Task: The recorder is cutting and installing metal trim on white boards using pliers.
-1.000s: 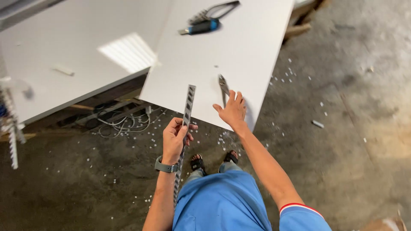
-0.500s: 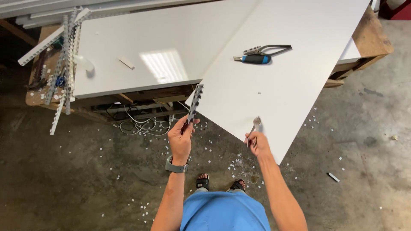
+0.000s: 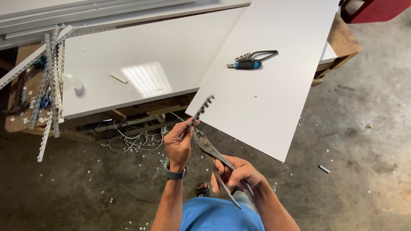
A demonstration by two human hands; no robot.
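Pliers [image 3: 208,148] now lifted off bench [image 3: 265,107], right hand [image 3: 235,171] clasping handles, left hand [image 3: 180,143] clamped on toothed strip [image 3: 201,112]; jaws near fingers, pinch risk.

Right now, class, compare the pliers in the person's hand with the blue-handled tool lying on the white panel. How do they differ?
The pliers are held in the right hand, their tip at the slotted strip that the left hand holds; the blue-handled tool lies untouched on the white panel. The pliers have bare metal handles; the other has one blue handle. Both are two-handled metal hand tools.
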